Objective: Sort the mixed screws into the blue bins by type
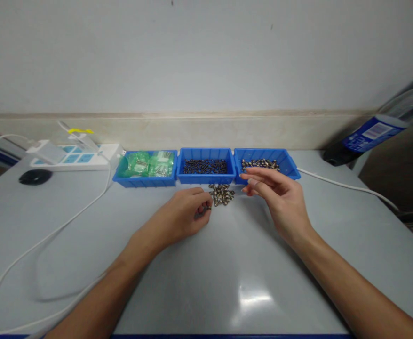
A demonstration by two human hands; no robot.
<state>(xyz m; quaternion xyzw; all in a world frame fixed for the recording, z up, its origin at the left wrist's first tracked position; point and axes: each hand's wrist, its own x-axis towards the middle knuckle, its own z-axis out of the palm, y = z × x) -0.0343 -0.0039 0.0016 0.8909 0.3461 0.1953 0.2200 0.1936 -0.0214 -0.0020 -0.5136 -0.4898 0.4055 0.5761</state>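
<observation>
Left hand [187, 212] curled around a screw [208, 208] beside the screw pile [222, 194]; right hand [283, 194] loosely open near the rightmost bin [263, 154].

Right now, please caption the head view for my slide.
Left hand holding a metal part beside a pile of more, right hand open near the rightmost blue bin.

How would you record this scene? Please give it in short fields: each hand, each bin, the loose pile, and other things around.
Left hand: closed around a small metal piece, beside the pile
Right hand: fingers extended, at the right bin; nothing clearly held
Loose pile: shiny metal fasteners on the table
Left bin: green plastic packets
Middle bin: dark screws
Right bin: shiny metal parts
Left side: white power strip, black oval object
Right side: bottle with blue label
</observation>
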